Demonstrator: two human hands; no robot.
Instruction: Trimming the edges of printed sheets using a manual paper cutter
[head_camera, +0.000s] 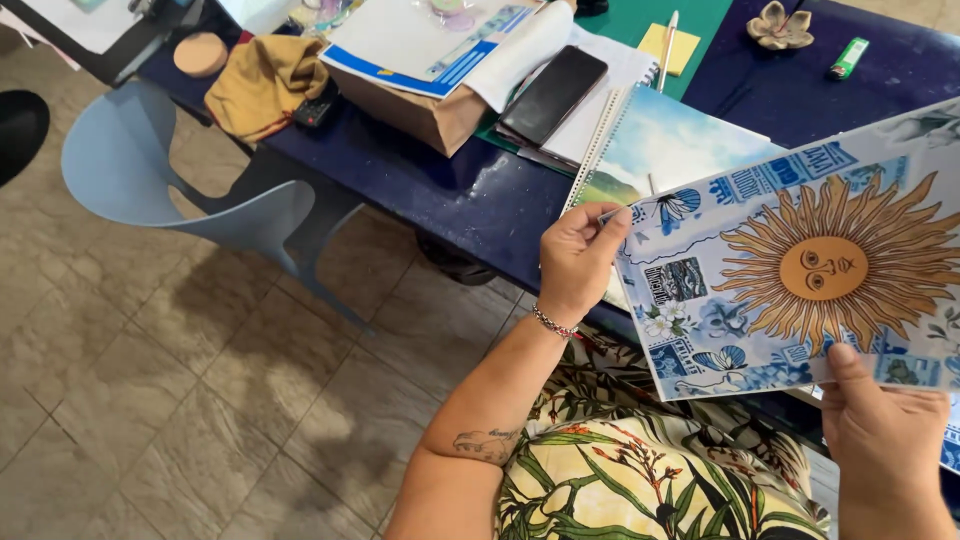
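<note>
Above a dark blue table (470, 200), 2 hands, left hand (578, 262) and right hand (885, 425), grip a sun print (800, 270).

Bare left forearm with a dark tattoo (487, 441) near the elbow, thin beaded bracelet (553, 323) at the wrist, leafy cream, green and black floral-print garment (640, 470), unsleeved right hand (885, 435)

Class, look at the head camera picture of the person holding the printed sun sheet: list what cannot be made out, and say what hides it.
1. Printed sun sheet: its right part is cut off by the picture's edge.
2. Spiral notebook: its lower part is hidden behind the sheet.
3. Right hand: fingers hidden behind the sheet; only the thumb shows.
4. Left hand: fingertips pinch the sheet's corner; the palm faces away.
5. Brown box: contents hidden by papers on top.
</note>
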